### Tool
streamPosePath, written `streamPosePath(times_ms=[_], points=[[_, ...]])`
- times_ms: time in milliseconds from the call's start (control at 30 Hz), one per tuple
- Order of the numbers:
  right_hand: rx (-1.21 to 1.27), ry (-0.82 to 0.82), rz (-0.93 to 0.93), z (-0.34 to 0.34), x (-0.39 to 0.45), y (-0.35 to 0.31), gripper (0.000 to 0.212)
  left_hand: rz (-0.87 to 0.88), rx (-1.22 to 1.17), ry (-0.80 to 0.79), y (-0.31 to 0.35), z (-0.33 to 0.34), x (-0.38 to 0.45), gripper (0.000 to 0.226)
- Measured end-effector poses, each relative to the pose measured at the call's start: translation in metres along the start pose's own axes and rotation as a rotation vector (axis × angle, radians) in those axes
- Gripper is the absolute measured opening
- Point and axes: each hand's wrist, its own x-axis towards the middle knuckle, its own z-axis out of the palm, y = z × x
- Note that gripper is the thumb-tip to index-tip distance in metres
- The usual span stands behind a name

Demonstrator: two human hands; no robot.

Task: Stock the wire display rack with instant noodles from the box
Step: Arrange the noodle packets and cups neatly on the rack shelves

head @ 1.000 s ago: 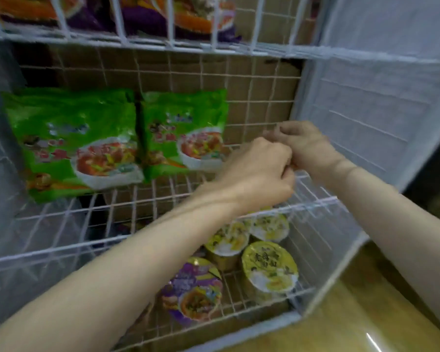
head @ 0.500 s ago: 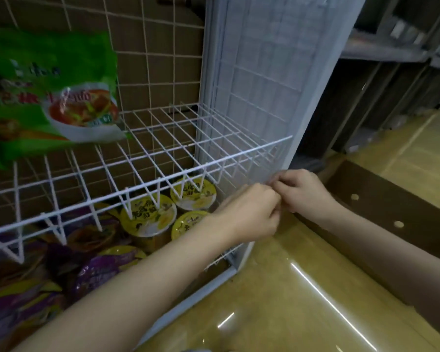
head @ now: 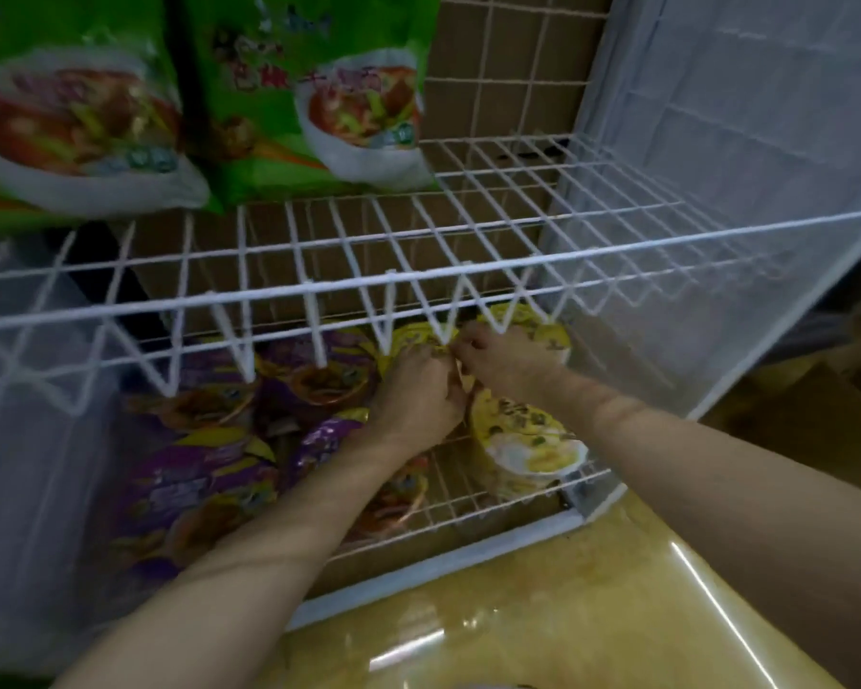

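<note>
both forearms are bare, no sleeves in sight. left hand (head: 418, 395) and right hand (head: 500, 358) look ungloved, bit blurry though.

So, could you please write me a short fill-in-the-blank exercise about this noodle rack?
1. The noodle packs standing on the middle wire shelf are ____ in colour.
2. Both hands, left hand and right hand, reach into the ____ shelf.
3. The noodle bowl beside the right forearm has a ____ lid.
4. The packets lying at the lower left are ____.

Missing words: green; bottom; yellow; purple
</note>
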Motion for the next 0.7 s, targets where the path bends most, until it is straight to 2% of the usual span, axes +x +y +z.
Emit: streamPosePath(times_ms=[67,200,333,433,533,600,700], points=[[0.065,-0.038,-0.009,0.021,0.009,-0.017,0.035,-0.067,0.051,0.016,-0.025,-0.004,-0.01,0.012],[0.121,-0.089,-0.039,0.057,0.02,-0.039,0.034,-0.179,0.116,0.025,-0.073,-0.017,-0.035,0.022],[0.125,-0.024,-0.064,0.087,0.025,-0.048,0.029,-0.406,0.168,0.09,-0.112,-0.023,-0.06,0.018],[0.025,-0.036,-0.118,0.102,0.026,-0.057,0.029,-0.531,0.212,0.221,-0.135,-0.017,-0.076,0.022],[0.032,-0.036,-0.111,0.107,0.032,-0.066,0.03,-0.75,0.198,0.383,-0.144,-0.025,-0.086,0.034],[0.004,-0.029,-0.081,0.112,0.038,-0.069,0.032,-0.861,0.161,0.355,-0.153,-0.035,-0.089,0.049],[-0.101,-0.011,-0.079,0.12,0.043,-0.07,0.033,-0.82,0.145,0.192,-0.172,-0.043,-0.09,0.06]])
